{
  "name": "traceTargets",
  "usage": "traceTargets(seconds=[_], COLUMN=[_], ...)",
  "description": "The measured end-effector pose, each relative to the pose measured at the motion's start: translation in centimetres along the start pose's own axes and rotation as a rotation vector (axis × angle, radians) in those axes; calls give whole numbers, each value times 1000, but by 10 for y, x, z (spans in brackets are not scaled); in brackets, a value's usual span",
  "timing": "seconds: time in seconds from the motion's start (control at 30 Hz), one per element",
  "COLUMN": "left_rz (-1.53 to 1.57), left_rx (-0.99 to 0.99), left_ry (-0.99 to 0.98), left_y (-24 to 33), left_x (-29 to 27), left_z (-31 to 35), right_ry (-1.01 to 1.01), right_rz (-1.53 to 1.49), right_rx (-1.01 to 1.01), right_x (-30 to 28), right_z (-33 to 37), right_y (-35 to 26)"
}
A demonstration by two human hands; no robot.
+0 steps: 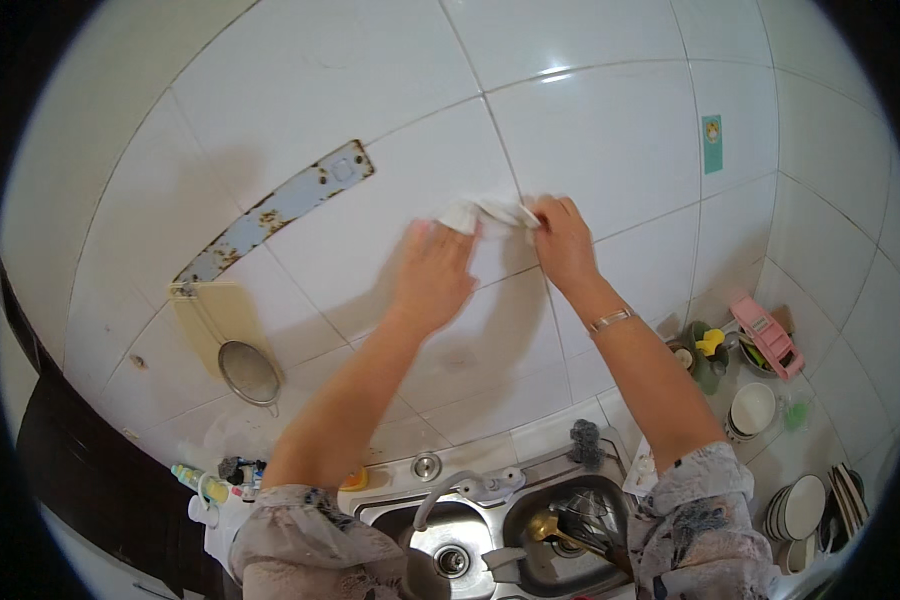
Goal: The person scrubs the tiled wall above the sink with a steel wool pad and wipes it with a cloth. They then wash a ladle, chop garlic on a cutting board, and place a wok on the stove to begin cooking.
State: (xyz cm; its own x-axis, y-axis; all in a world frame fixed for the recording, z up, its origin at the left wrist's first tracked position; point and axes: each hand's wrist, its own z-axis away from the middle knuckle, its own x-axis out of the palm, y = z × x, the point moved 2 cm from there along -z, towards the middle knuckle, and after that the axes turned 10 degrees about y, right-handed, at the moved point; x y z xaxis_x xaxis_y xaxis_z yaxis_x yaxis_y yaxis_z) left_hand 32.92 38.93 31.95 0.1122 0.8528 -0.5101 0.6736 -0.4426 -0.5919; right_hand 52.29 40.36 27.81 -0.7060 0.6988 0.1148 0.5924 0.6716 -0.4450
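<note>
Both my arms reach up to the white tiled wall [590, 130]. Between my hands a crumpled white cloth [487, 213] is stretched sideways, close against the tiles. My right hand [567, 245] has its fingers closed on the cloth's right end. At the other end, my left hand [435, 275] grips the cloth near its lower edge; its fingers are slightly blurred and partly hidden by the fabric. A metal band circles my right wrist.
A rusty rail [275, 215] on the wall carries a strainer [249, 373] and a beige cutting board [208, 325]. Below lies a double sink [370, 515] with a faucet [460, 482] and utensils in its right bowl. Stacked bowls [753, 408], plates [802, 507] and a pink grater [767, 335] stand right.
</note>
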Motion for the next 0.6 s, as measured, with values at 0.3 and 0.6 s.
traceTargets(seconds=[0.3, 0.6], left_rz=[116, 415], left_rx=[-402, -371], left_ry=[-172, -196], left_y=[-28, 17], left_x=[-4, -57], left_z=[156, 255], right_ry=[-393, -729], right_rz=[0, 114], right_rx=[-363, 57], right_x=[97, 31], right_z=[118, 189], right_y=[-73, -136])
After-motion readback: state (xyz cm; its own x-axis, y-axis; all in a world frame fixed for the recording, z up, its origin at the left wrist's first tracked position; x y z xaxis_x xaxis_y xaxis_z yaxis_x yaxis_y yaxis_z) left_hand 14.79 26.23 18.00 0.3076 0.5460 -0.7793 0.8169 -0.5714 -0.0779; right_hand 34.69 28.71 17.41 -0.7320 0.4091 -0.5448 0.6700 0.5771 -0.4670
